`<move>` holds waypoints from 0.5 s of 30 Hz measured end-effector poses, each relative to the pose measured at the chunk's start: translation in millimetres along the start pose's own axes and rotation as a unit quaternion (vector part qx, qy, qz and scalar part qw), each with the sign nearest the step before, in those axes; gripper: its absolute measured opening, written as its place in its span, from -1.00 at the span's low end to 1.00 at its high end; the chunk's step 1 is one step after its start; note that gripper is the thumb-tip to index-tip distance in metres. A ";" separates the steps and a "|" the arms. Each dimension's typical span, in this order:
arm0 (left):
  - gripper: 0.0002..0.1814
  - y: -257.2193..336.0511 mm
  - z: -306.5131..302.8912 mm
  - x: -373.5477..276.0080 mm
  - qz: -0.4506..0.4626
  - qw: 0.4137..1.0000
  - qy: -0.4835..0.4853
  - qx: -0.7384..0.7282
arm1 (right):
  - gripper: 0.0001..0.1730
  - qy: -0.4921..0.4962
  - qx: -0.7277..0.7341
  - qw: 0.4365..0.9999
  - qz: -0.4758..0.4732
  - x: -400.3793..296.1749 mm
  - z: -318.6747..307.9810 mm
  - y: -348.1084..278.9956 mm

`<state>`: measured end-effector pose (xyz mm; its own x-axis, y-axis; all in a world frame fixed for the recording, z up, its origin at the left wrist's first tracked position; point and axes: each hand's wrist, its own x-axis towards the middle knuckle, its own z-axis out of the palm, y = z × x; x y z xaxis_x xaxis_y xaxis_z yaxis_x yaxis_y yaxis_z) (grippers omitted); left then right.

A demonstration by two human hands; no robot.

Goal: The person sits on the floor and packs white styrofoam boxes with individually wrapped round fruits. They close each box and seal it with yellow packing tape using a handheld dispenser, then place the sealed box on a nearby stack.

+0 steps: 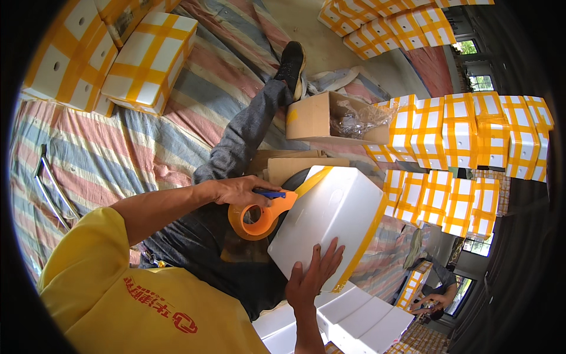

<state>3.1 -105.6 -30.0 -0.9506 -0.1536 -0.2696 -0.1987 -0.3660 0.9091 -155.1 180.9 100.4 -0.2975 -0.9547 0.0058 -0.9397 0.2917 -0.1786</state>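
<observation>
My left hand grips an orange tape dispenser with a blue part under the fingers. From its front, a strip of yellow tape runs onto the upper end of a white foam box. The box sits tilted in front of my body, beside my legs. Another yellow strip follows its right-hand edge. My right hand lies flat on the near side of the box with fingers spread.
Behind the box stands an open cardboard carton holding clear plastic film. Taped foam boxes are stacked at the right, more at upper left. White boxes lie near my right arm. A striped sheet covers the floor. Another person bends over taped boxes.
</observation>
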 end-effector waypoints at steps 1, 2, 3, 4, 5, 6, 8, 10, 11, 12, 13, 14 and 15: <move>-0.22 -1.5 1.4 8.8 0.009 1.000 0.005 0.008 | -0.53 -0.031 0.012 0.999 -0.019 3.6 -4.7 3.6; -0.23 -3.0 2.2 16.5 0.002 1.000 -0.001 0.018 | -0.38 -0.101 -0.021 0.991 -0.086 4.7 -17.6 13.3; -0.24 -4.8 1.4 23.0 0.000 0.999 0.009 0.030 | -0.32 -0.125 -0.035 0.986 -0.105 5.5 -27.1 23.0; -0.27 -8.3 3.0 24.4 -0.013 1.000 -0.013 -0.005 | -0.26 -0.151 -0.051 0.978 -0.131 8.9 -32.5 33.5; -0.27 -10.8 1.8 25.6 -0.010 1.000 -0.025 0.009 | -0.20 -0.146 -0.042 0.975 -0.164 9.4 -36.6 41.1; -0.27 -13.4 1.4 24.4 -0.008 1.000 -0.021 0.019 | -0.09 -0.113 -0.062 0.971 -0.203 12.6 -33.2 45.7; -0.27 -16.9 -0.8 18.5 -0.019 1.000 -0.008 -0.002 | -0.09 -0.103 -0.087 0.971 -0.197 16.4 -26.5 46.7; -0.27 -18.1 2.6 5.4 -0.059 0.995 0.006 -0.081 | -0.09 -0.081 -0.083 0.978 -0.172 20.8 -18.0 36.9; -0.27 -16.9 4.1 -1.8 -0.048 0.998 -0.002 -0.047 | -0.08 -0.062 -0.081 0.982 -0.156 27.2 -13.1 30.8; -0.27 -16.3 10.3 -11.8 -0.041 0.999 -0.011 -0.014 | -0.07 -0.064 -0.088 0.986 -0.125 34.8 -10.0 24.5; -0.27 -15.7 19.0 -23.3 -0.046 0.998 -0.026 0.016 | -0.05 -0.038 -0.075 0.989 -0.123 42.8 -10.0 19.2; -0.26 -14.7 25.0 -33.8 -0.065 0.995 -0.045 0.063 | -0.03 -0.029 -0.074 0.991 -0.106 53.7 -9.9 15.8; -0.26 -14.4 32.1 -43.3 -0.073 0.995 -0.057 0.046 | -0.01 -0.021 -0.072 0.994 -0.078 65.1 -9.5 12.6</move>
<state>39.5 -64.2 -21.2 -0.9300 0.0024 -0.3677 -0.3524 -0.2911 0.8894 -188.0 122.9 107.9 -0.1413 -0.9898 -0.0190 -0.9892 0.1419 -0.0355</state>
